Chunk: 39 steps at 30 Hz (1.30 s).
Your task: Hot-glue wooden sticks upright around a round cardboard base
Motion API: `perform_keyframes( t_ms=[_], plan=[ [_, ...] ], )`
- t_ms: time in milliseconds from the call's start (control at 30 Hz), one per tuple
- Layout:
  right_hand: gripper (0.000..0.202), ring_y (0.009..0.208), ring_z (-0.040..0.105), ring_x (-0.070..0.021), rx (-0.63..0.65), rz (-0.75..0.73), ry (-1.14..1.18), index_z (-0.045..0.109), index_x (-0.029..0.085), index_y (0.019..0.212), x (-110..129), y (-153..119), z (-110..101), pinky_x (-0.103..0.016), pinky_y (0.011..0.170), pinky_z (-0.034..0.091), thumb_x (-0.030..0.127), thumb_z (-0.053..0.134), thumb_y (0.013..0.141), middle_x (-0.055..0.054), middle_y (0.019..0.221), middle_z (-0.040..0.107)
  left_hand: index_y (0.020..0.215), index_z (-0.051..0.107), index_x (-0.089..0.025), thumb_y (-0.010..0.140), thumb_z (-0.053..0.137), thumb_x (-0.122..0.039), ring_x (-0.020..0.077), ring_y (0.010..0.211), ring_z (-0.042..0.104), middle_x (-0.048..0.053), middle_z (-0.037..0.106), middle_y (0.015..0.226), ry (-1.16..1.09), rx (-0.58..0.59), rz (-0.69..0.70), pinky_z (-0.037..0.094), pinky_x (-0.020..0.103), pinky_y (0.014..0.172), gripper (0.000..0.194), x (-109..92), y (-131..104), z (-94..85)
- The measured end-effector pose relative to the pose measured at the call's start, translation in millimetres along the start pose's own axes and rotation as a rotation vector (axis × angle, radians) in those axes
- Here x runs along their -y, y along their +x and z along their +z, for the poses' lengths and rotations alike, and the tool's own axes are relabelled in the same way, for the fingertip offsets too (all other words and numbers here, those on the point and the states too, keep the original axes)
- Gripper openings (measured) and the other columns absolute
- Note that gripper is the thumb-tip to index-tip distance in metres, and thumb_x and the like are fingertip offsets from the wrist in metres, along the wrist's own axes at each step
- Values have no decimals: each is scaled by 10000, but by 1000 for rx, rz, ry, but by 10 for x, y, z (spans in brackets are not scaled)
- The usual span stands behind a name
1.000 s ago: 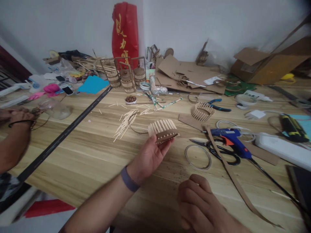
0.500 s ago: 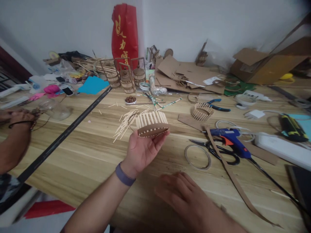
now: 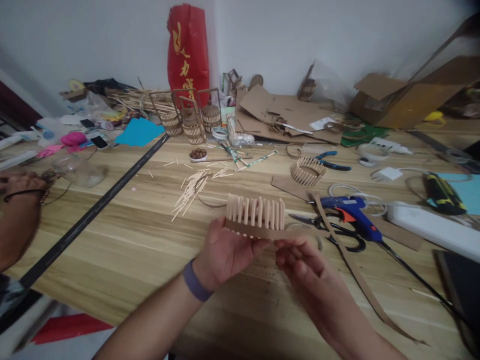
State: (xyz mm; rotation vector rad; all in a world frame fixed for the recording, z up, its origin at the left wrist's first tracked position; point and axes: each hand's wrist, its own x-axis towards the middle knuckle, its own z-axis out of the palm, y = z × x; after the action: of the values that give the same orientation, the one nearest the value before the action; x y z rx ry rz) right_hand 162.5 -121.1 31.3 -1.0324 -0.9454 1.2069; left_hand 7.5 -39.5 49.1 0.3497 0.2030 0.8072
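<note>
A small ring of upright wooden sticks with a brown cardboard band (image 3: 255, 215) is held over the table. My left hand (image 3: 227, 252), with a purple wristband, grips it from below at its left side. The fingers of my right hand (image 3: 303, 265) are bent at its lower right edge, where a brown strip runs off to the right; their hold on it is partly hidden. Behind it lie loose thin sticks (image 3: 189, 195). A similar stick ring (image 3: 308, 171) stands further back, near blue-handled pliers (image 3: 333, 162).
A blue glue gun (image 3: 352, 212) and black scissors (image 3: 347, 237) lie at the right by a long brown strip. Small lantern-like baskets (image 3: 193, 127) and a red bag (image 3: 187, 55) stand at the back. Another person's arm (image 3: 22, 215) rests at the left.
My left hand has moved right and slightly down with the stick ring, which now shows its side. My right hand has risen from near the table to the ring's edge.
</note>
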Motion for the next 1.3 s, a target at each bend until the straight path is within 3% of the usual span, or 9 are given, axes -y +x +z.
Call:
perform_keyframes(
  t_ms=[100, 233, 400, 567, 733, 833, 1067, 1300],
  plan=[
    [341, 801, 604, -180, -59, 110, 223, 688, 289, 957, -18, 15, -18, -312, 697, 529, 520, 759, 715, -29, 889, 665, 1188, 623, -176, 672, 771, -540, 287, 1163, 613, 90, 689, 1183, 42, 38, -50, 448, 318, 971, 649, 58, 3, -5],
    [210, 770, 597, -167, -135, 187, 355, 691, 271, 754, -19, 4, -19, -309, 705, 524, 429, 808, 682, -13, 832, 680, 1171, 644, -211, 714, 714, -584, 338, 1106, 642, 87, 706, 1163, 72, 46, -41, 408, 427, 1048, 593, 80, 2, 2],
    [262, 749, 570, -133, -218, 267, 439, 714, 262, 754, 58, -21, 34, -279, 709, 505, 430, 860, 616, -1, 892, 677, 1140, 649, -228, 730, 658, -623, 343, 1072, 654, 58, 725, 1096, 102, 97, -63, 427, 464, 1024, 569, 64, 0, 0],
    [258, 721, 523, -115, -195, 176, 461, 687, 263, 731, 166, -47, 51, -249, 646, 481, 386, 871, 599, 15, 855, 602, 1193, 606, -223, 712, 686, -626, 286, 1218, 567, 63, 661, 1215, 108, 27, -35, 438, 341, 986, 632, 36, -2, -73],
    [227, 731, 526, -135, -90, 104, 441, 663, 272, 723, 231, -59, 11, -269, 647, 482, 405, 832, 650, 6, 844, 578, 1223, 593, -215, 750, 702, -592, 331, 1184, 586, 88, 660, 1217, 30, 134, -77, 400, 460, 1038, 615, 46, -10, -75],
    [224, 728, 538, -137, -79, 88, 423, 663, 275, 721, 249, -54, -1, -267, 645, 481, 411, 826, 652, 7, 818, 571, 1218, 608, -219, 761, 711, -582, 293, 1095, 639, 77, 683, 1182, -1, 169, -85, 434, 430, 1001, 593, 63, -13, -54],
    [237, 658, 514, -121, -27, 39, 337, 638, 261, 647, 325, -65, 30, -247, 586, 456, 382, 842, 629, 13, 755, 550, 1183, 636, -217, 727, 750, -581, 245, 1025, 658, 63, 694, 1148, 55, 91, -22, 485, 355, 928, 595, 58, -17, -84],
    [248, 660, 489, -124, -4, -31, 270, 621, 254, 628, 360, -70, -2, -244, 571, 440, 388, 828, 651, 19, 718, 516, 1197, 625, -220, 702, 750, -599, 288, 1156, 594, 64, 678, 1145, 142, -10, 41, 460, 391, 989, 635, 31, 1, -137]
  ],
)
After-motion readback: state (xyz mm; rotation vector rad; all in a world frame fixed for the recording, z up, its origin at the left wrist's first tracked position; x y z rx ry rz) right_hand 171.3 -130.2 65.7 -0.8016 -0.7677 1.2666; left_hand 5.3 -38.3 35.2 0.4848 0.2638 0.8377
